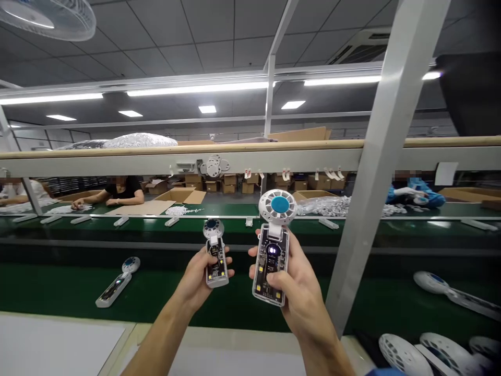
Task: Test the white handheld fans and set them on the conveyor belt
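My left hand (201, 274) is wrapped round a small handheld fan (217, 279) with a dark blue hub, its thumb on the dark circuit face. Held upright in my right hand (299, 284) is a second handheld fan (279, 206), nearer and larger, with a bright blue hub, a lit display and yellow squares on the board. My right thumb presses on its lower front. The two fans are apart, both above the green belt (164, 300).
Another fan (113, 290) lies on the belt at left, one more (450, 290) at right. Several white fan heads (403, 355) sit at lower right. A white post (376, 156) rises right of my right hand. People work beyond the far belt, which carries white parts.
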Tool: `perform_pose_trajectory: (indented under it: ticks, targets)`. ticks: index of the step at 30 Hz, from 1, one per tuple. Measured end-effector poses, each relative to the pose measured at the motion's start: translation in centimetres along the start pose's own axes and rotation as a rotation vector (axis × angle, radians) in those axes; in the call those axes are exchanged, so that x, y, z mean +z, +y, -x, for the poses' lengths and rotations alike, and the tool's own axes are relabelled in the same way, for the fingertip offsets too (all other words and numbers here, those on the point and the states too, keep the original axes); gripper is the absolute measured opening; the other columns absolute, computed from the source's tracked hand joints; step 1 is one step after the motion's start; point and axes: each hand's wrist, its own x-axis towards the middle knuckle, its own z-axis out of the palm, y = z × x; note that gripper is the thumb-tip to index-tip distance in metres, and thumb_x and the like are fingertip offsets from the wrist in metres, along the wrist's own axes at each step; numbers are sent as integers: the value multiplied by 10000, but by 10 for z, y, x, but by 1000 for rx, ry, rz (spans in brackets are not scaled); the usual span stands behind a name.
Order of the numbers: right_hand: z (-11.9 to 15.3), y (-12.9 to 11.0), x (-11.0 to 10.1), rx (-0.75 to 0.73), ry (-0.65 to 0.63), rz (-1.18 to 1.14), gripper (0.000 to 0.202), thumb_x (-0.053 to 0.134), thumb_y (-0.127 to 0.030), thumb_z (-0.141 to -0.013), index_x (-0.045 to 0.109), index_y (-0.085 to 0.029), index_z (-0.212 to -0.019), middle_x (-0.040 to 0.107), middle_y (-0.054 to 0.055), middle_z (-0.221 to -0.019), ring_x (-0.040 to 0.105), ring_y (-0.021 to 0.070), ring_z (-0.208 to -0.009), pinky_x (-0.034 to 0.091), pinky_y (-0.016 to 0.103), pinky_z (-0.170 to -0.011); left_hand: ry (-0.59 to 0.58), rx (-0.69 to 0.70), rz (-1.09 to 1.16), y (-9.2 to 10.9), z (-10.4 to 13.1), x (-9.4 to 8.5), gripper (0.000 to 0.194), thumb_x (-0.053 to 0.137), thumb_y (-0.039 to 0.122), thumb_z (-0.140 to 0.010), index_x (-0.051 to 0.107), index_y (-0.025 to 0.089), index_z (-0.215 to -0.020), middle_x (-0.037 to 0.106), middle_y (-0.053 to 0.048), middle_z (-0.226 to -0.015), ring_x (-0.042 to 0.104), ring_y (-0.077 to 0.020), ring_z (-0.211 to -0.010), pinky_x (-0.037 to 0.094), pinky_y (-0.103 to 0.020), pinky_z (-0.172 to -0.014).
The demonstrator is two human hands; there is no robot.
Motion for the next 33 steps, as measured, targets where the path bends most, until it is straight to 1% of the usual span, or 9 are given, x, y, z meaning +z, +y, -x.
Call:
perform_pose_trajectory:
  ticks: [2, 6, 10, 15, 19, 27, 28, 30, 33]
  targets:
    - [-1, 2, 0, -2, 4, -1, 752, 622, -180, -762, 319, -252, -1446, 675, 49, -1040, 645, 167, -760, 524, 281, -656, -50, 15, -17, 1, 13, 2, 391, 568, 93, -828, 558, 122, -1218, 657, -142, -1190, 690, -221, -876, 598, -375, -754]
    - [-6, 7, -3, -15, 0, -11, 610, 620, -208, -800, 422, -224, -1377, 671, 56, -1004, 642, 168, -730, 507, 253, -586, -182, 13, -80, 4, 27, -3, 495, 586, 163, -827, 463, 123, -1305, 683, -114, -966, 694, -219, -713, 544, -296, -653]
    - [-12, 13, -5, -40, 43, 33, 563, 624, -195, -796, 476, -224, -1339, 669, 60, -1007, 650, 170, -718, 511, 248, -568, -238, 15, -106, 11, 35, -3, 521, 585, 162, -819, 426, 152, -1316, 669, -98, -960, 688, -223, -710, 530, -293, -630]
    - [-15, 18, -6, -55, 52, 95, 502, 597, -169, -811, 517, -241, -1302, 673, 51, -976, 659, 169, -701, 531, 248, -552, -226, -53, -34, 21, 53, 4, 520, 597, 166, -821, 441, 167, -1317, 670, -93, -956, 681, -214, -704, 528, -279, -604]
    - [-13, 19, -6, -55, 35, 140, 521, 585, -168, -833, 492, -256, -1338, 680, 50, -963, 670, 174, -702, 549, 251, -549, -197, -104, 6, 28, 66, 6, 517, 594, 165, -830, 454, 177, -1328, 672, -91, -947, 677, -205, -699, 531, -273, -605]
    - [-11, 21, -3, -55, 77, 187, 637, 647, -206, -820, 422, -277, -1412, 686, 59, -989, 676, 198, -726, 573, 295, -577, -248, -115, 21, 33, 68, 4, 508, 605, 162, -834, 443, 190, -1314, 671, -82, -931, 678, -201, -689, 526, -264, -590]
    - [-13, 20, -2, -65, 103, 185, 661, 683, -220, -801, 429, -289, -1408, 689, 57, -992, 677, 201, -729, 574, 295, -575, -243, -111, 21, 32, 67, 4, 505, 602, 158, -834, 441, 188, -1312, 672, -82, -929, 678, -201, -686, 522, -258, -581]
    - [-14, 18, -1, -34, 121, 120, 599, 750, -324, -758, 535, -280, -1316, 692, 59, -951, 678, 210, -715, 569, 292, -552, -242, -95, 30, 30, 66, 4, 499, 600, 150, -828, 434, 179, -1298, 673, -82, -917, 679, -201, -674, 520, -258, -575]
    - [-10, 19, -7, 15, 28, 107, 416, 674, -579, -784, 684, -245, -1031, 624, 44, -721, 608, 182, -517, 502, 283, -412, -250, -69, 71, 29, 64, 5, 489, 600, 152, -810, 425, 162, -1266, 673, -79, -900, 678, -198, -657, 526, -267, -583]
